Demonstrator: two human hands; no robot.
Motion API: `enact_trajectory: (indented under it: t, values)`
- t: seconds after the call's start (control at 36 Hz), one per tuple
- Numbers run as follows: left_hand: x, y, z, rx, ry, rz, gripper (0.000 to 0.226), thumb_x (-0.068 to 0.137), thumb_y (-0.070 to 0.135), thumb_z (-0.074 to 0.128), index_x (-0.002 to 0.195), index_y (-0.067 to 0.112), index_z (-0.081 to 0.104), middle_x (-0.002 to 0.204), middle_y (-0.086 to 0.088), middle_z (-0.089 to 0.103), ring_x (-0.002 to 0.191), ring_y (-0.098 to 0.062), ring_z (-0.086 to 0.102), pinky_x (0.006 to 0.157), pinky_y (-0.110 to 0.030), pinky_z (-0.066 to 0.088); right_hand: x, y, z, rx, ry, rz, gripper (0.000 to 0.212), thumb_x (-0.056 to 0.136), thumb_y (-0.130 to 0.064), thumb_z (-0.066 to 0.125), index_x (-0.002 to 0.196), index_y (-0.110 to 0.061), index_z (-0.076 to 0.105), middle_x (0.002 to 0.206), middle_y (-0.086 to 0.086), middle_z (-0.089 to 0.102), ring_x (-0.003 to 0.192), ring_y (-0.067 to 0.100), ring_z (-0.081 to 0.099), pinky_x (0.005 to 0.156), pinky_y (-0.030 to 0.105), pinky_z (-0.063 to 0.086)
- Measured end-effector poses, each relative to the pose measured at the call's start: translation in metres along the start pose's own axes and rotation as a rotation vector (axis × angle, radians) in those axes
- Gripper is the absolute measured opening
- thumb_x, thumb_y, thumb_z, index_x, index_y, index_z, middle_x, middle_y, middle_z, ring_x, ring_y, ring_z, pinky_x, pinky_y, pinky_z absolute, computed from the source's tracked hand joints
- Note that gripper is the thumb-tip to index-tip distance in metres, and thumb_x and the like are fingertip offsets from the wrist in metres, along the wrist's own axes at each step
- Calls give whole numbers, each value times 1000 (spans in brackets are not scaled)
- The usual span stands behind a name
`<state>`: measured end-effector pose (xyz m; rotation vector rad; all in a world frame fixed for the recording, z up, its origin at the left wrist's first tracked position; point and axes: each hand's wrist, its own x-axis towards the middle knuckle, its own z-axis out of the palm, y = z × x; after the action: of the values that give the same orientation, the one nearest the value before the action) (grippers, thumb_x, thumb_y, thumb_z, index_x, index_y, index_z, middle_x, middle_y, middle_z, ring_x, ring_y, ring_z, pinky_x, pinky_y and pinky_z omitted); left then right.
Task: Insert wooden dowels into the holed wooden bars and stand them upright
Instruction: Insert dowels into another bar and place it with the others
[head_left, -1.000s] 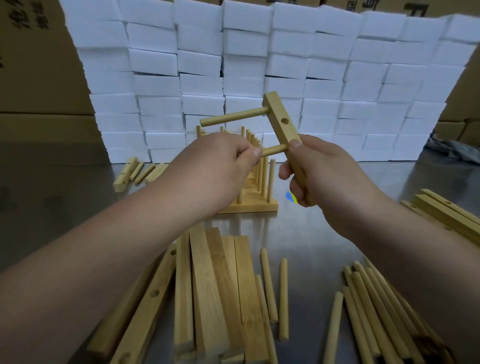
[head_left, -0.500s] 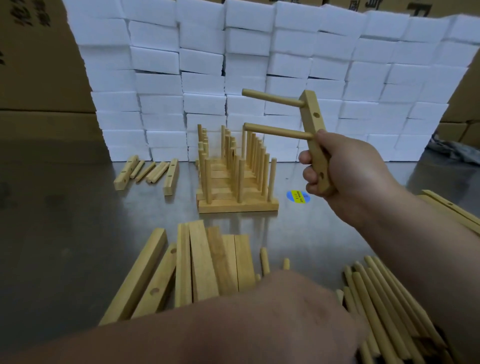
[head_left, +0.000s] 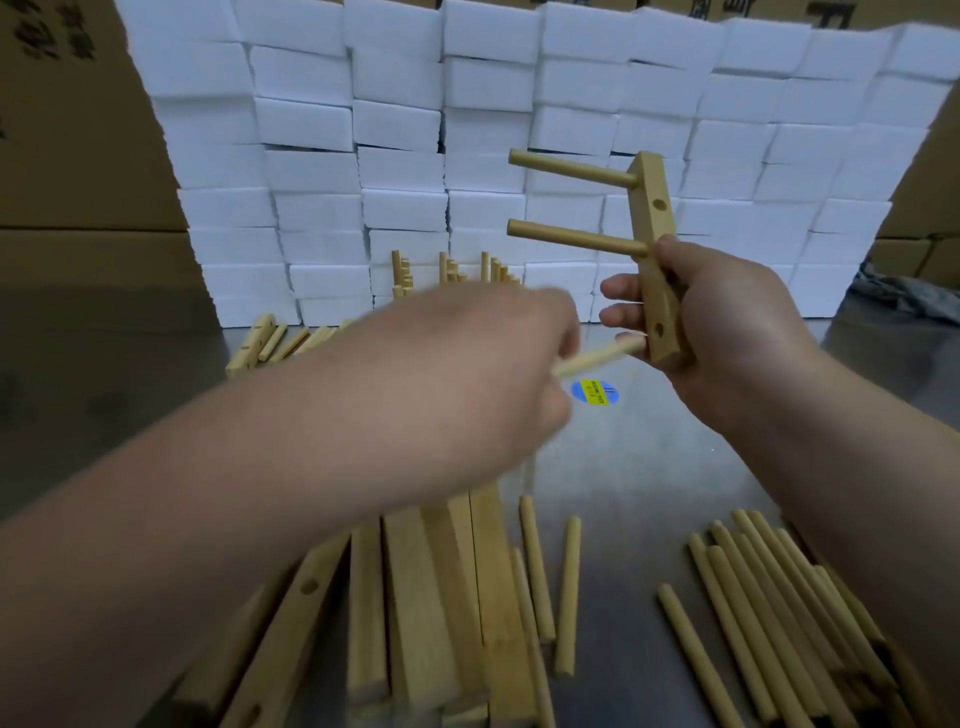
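Right hand (head_left: 727, 322) grips the bar (head_left: 655, 218) upright — left hand (head_left: 467, 374) (blurred) pinches a dowel (head_left: 602, 356) beside it.

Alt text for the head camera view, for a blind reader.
A right hand holds a holed bar with two dowels in it; the left hand points a third dowel at its lowest hole. Spare bars and loose dowels lie on the table.

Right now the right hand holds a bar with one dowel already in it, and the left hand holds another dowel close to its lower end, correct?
Not quite. The head view shows two already in the bar, an upper dowel and a lower dowel. The rest stands: the right hand holds it and the left hand holds a third dowel close to its lower end.
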<state>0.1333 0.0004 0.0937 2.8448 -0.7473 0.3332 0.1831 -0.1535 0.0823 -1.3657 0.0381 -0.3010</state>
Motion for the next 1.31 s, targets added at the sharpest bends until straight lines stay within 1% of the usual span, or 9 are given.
enact_trajectory:
  t: [0.08, 0.22, 0.28, 0.47, 0.58, 0.72, 0.97, 1.14, 1.31]
  values:
    - [-1, -13, -13, -138, 163, -20, 22, 90, 26, 43, 103, 37, 56, 76, 10, 51, 64, -5, 44, 52, -21, 31, -1, 1, 2, 32, -22, -7, 23, 98, -25, 41, 87, -12, 56, 54, -1, 65, 47, 13, 60, 47, 20, 50]
    - [5, -16, 0, -162, 237, 12, 26, 94, 29, 41, 111, 34, 61, 87, 8, 54, 78, -11, 46, 64, -29, 36, -4, 0, 3, 70, -67, -33, 23, 98, -24, 39, 88, -11, 56, 56, 0, 66, 49, 15, 61, 47, 21, 51]
    - [6, -16, 2, -203, 268, 44, 25, 93, 31, 42, 107, 33, 62, 84, 9, 53, 78, -10, 47, 64, -22, 36, -5, 0, 3, 84, -78, -38, 23, 98, -24, 40, 89, -11, 56, 56, 1, 66, 50, 15, 62, 47, 21, 51]
    - [4, -13, 6, -272, 342, 100, 28, 90, 36, 40, 104, 30, 64, 82, 11, 54, 80, -8, 48, 68, -22, 38, -6, 1, 5, 79, -85, -39, 20, 98, -24, 41, 93, -12, 57, 56, 0, 66, 51, 13, 63, 45, 21, 50]
    - [4, -12, 6, -266, 341, 118, 41, 79, 46, 34, 102, 31, 65, 78, 13, 53, 80, -4, 48, 62, -18, 35, -6, 1, 5, 89, -97, -44, 21, 98, -24, 41, 91, -12, 57, 55, -1, 66, 51, 13, 62, 46, 21, 50]
    - [4, -12, 9, -249, 346, 139, 38, 81, 44, 38, 102, 30, 65, 77, 12, 52, 78, -7, 48, 61, -18, 33, -6, 1, 5, 114, -95, -35, 23, 98, -23, 39, 90, -11, 57, 56, 0, 65, 50, 14, 62, 45, 21, 50]
    - [6, -14, 14, -313, 333, 183, 20, 89, 31, 55, 103, 28, 69, 86, 2, 63, 82, -13, 53, 72, -39, 43, -8, 0, 7, 120, -139, -34, 24, 98, -22, 39, 85, -11, 56, 56, -1, 64, 49, 14, 60, 49, 22, 51]
    - [6, -15, 14, -278, 346, 186, 32, 82, 41, 44, 100, 27, 67, 77, 11, 53, 74, -8, 48, 63, -19, 36, -12, 0, 10, 102, -186, -67, 24, 98, -22, 38, 85, -11, 55, 56, -2, 64, 48, 14, 61, 50, 23, 51]
    - [6, -14, 16, -257, 354, 180, 29, 80, 43, 47, 93, 25, 65, 71, 16, 46, 68, -1, 44, 64, -16, 34, -16, 2, 12, 71, -198, -76, 25, 98, -22, 37, 91, -9, 57, 60, -1, 64, 51, 17, 61, 46, 23, 50]
